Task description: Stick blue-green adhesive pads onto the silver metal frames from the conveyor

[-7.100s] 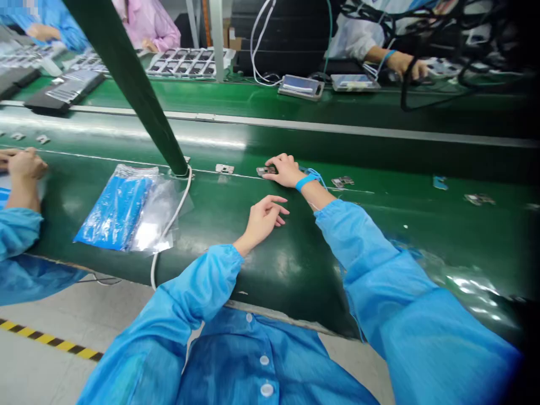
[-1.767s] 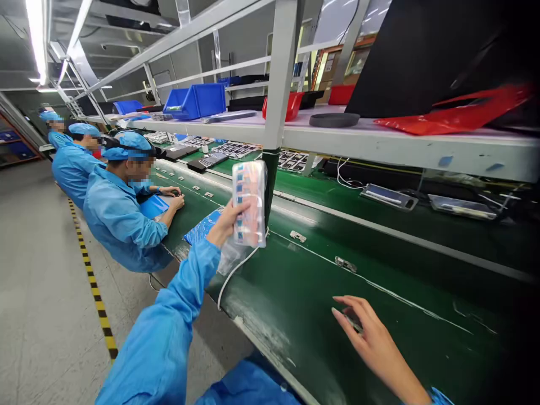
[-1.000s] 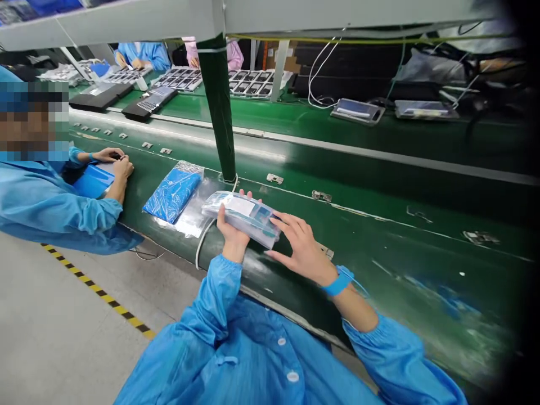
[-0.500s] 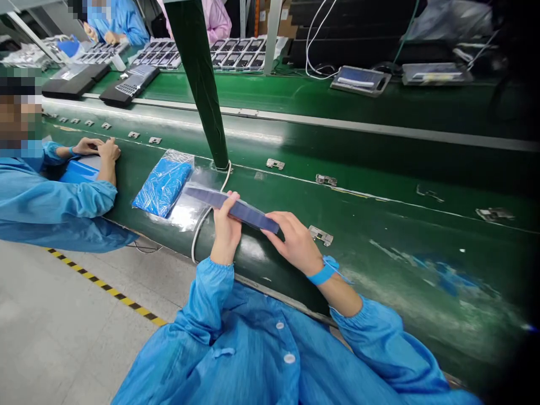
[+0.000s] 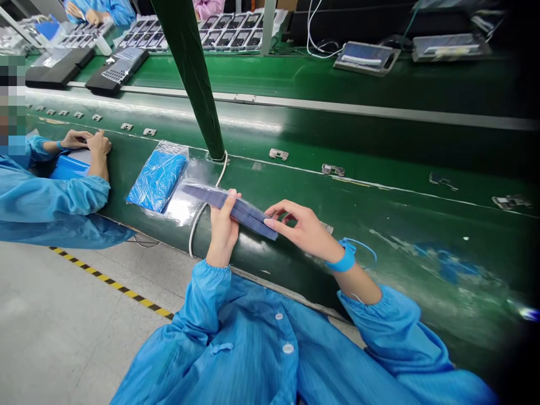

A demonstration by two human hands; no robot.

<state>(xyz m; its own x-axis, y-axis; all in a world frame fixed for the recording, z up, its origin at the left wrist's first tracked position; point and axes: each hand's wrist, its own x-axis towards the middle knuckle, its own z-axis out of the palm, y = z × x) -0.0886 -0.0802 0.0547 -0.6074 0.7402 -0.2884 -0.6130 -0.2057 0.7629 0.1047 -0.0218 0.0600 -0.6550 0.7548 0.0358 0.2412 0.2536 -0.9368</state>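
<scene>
My left hand is closed around the middle of a long, dark blue-grey strip, thumb on top. Clear film shows along the strip's upper edge, and it lies tilted, its left end farther from me. At its right end, my right hand has thumb and forefinger closed at the edge, the other fingers curled. A thin line runs along the strip near this hand. Partly hidden behind my right hand is a small metal bracket on the green bench.
A bag of blue material lies on the left, near a white cable and a green post. Several small metal brackets line the bench. A co-worker's hands work at far left. Trays of parts stand at the back.
My right hand has shifted slightly, its wrist moving right and its fingers arching more at the strip's end. A line now shows along the strip's right part. The camera view has shifted a little.
</scene>
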